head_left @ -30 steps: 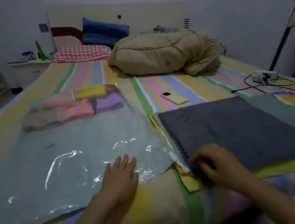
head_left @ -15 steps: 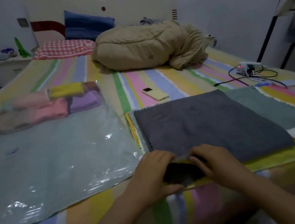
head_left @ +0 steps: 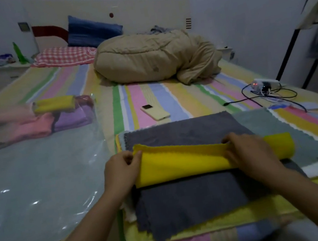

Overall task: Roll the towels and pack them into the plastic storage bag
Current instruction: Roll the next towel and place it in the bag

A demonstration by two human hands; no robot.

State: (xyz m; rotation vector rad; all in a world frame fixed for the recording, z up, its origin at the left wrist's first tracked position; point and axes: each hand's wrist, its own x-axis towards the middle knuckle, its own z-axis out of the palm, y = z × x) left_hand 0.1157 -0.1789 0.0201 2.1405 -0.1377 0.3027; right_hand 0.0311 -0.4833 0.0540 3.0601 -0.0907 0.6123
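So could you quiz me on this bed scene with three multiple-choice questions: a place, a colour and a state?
1. Where is the phone? A on the floor; B on the bed; C on a chair.
2. What colour is the towel that the left hand and right hand pinch? A yellow; B red; C black.
3. How does the grey towel lie? A rolled; B flat; C hanging.
Answers: 1 B, it lies on the bed's stripes; 2 A, a yellow fold between both hands; 3 B, spread out under the yellow one.
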